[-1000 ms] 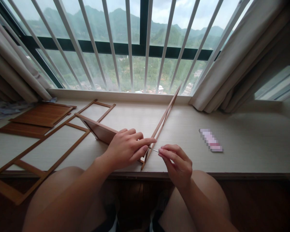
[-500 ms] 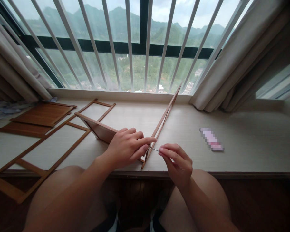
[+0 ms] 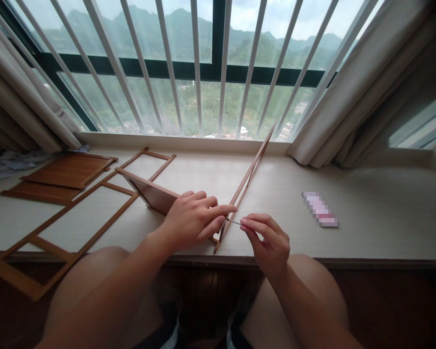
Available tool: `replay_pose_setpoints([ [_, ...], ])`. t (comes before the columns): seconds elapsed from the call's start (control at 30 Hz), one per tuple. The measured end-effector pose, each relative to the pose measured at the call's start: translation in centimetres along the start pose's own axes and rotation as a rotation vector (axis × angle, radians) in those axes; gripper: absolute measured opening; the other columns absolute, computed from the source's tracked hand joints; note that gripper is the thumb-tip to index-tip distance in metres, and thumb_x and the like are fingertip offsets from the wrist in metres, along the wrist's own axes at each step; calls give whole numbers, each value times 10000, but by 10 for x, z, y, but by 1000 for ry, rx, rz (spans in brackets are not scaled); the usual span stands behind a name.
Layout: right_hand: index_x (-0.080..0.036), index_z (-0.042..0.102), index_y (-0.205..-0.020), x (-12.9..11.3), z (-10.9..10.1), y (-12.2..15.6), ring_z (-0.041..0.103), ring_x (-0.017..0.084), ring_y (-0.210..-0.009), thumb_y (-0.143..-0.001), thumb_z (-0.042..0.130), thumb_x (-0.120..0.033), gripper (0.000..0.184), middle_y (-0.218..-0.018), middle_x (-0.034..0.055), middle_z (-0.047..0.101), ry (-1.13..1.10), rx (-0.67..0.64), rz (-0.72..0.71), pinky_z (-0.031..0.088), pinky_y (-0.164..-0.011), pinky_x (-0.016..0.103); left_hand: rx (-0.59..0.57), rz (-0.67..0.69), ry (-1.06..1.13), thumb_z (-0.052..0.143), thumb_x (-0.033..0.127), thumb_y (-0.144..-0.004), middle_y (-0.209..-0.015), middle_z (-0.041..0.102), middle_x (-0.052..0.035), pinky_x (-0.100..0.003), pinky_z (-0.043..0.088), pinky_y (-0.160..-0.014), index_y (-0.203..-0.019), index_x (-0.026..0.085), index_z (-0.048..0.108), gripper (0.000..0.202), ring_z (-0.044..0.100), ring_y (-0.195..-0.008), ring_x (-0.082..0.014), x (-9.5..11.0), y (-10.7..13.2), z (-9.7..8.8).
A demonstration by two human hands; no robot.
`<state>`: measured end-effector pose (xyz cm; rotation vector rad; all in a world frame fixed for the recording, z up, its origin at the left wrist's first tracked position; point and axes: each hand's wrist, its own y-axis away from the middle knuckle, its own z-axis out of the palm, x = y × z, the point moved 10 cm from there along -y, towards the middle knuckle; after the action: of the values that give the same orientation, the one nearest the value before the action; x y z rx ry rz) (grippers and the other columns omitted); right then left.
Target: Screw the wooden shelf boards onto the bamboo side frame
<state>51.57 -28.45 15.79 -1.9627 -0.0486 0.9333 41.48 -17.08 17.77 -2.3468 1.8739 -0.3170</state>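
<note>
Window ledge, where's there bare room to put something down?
Widest bare ledge: right of the pink packet, toward the curtain. Smaller patch: between packet and upright frame. Crowded: left end, with flat frame and boards, and the middle, where left hand and right hand, pinching a thin rod, meet the frame.

Upright frame [image 3: 247,170]: reddish-brown wood
Flat panels [image 3: 67,170]: darker brown, fine lines
Sill [image 3: 366,213]: pale beige
Window bars [image 3: 197,63]: white

A flat frame [image 3: 119,188] lies on the tabletop [image 3: 385,213], left; beyond it, two brown panels [image 3: 69,169] are stacked; a pink packet [image 3: 319,209] lies well to the right; curtains [image 3: 349,97] flank the barred window [image 3: 198,72].
</note>
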Motion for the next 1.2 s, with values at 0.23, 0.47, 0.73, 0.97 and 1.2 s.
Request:
replay_pose_setpoints([
  [0.23, -252, 729, -1054, -1, 0, 0, 665, 179, -909, -854, 673, -36, 299, -986, 48, 693, -15, -1, -2, 562, -791, 344, 5, -1, 4, 335, 418, -1010, -956, 657, 4, -370, 327, -780, -1356, 420, 528, 397, 540, -886, -185, 1, 0, -1],
  [0.47, -232, 726, -1043, 3, 2, 1, 662, 168, -851, -843, 685, -32, 286, -935, 42, 700, -36, -11, 17, 544, -746, 322, 20, 7, 1, 352, 412, -1006, -952, 660, 6, -364, 330, -775, -1353, 418, 534, 391, 542, -880, -179, 0, 0, -1],
  [0.73, -231, 721, -1035, 19, 9, 9, 621, 101, -573, -876, 682, -119, 199, -675, -38, 675, -61, -71, 173, 506, -610, 245, 9, 4, 1, 339, 420, -1008, -958, 658, 9, -366, 329, -783, -1351, 421, 529, 393, 545, -891, -189, 1, 0, 0],
  [0.97, -223, 718, -1016, 19, 11, 10, 596, 84, -522, -903, 654, -148, 150, -617, -50, 652, -47, -94, 203, 483, -585, 233, 5, 4, 3, 329, 424, -1009, -964, 658, 7, -370, 318, -774, -1351, 421, 526, 395, 539, -892, -193, 0, 0, 0],
  [1.2, -246, 719, -1058, 21, 8, 13, 613, 103, -592, -888, 669, -114, 222, -716, -25, 677, -92, -50, 185, 505, -597, 251, 12, 7, 6, 338, 414, -1008, -962, 660, 2, -371, 317, -776, -1354, 416, 530, 395, 535, -885, -192, 0, 1, -1],
])
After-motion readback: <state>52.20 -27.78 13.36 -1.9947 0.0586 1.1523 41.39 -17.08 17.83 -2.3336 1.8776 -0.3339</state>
